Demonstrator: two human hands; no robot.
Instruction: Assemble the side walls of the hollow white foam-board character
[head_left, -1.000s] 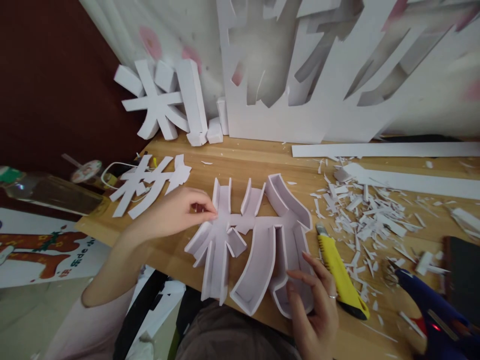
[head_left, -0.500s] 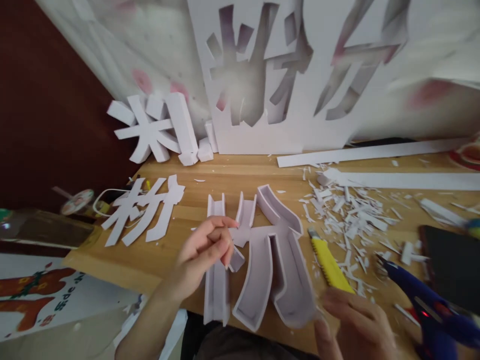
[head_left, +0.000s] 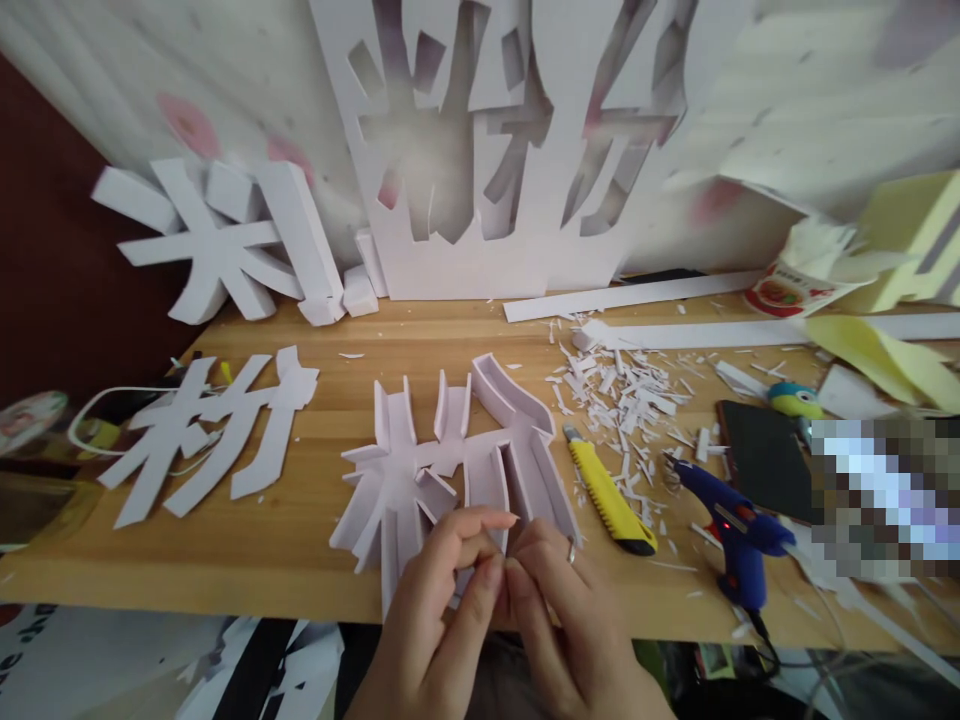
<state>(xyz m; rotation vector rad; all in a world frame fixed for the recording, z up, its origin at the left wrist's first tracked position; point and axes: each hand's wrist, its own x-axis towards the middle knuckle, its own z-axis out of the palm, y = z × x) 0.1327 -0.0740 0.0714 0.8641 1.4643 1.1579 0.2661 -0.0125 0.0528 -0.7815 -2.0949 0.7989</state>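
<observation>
My left hand (head_left: 450, 600) and my right hand (head_left: 562, 610) meet at the front edge of the table, fingertips pinched together. What sits between the fingertips is too small to make out. Just beyond them, partly covered by the fingers, lies a white foam character (head_left: 397, 465) with raised side walls. To its right rests a yellow utility knife (head_left: 607, 490) with a black end. A blue glue gun (head_left: 731, 530) with a small red light stands further right, its cable hanging over the edge.
Flat white character pieces (head_left: 259, 430) lie at left, with a thick white character (head_left: 217, 240) behind. A cut-out board (head_left: 442, 265) leans at the back. White scraps (head_left: 619, 390), long strips (head_left: 697, 333), a black tablet-like slab (head_left: 765, 455) and a paper bowl (head_left: 795, 290) are on the right.
Both hands have come together at the front edge; my right hand moved left from beside the knife. The view has shifted right, showing the bowl and more of the right side.
</observation>
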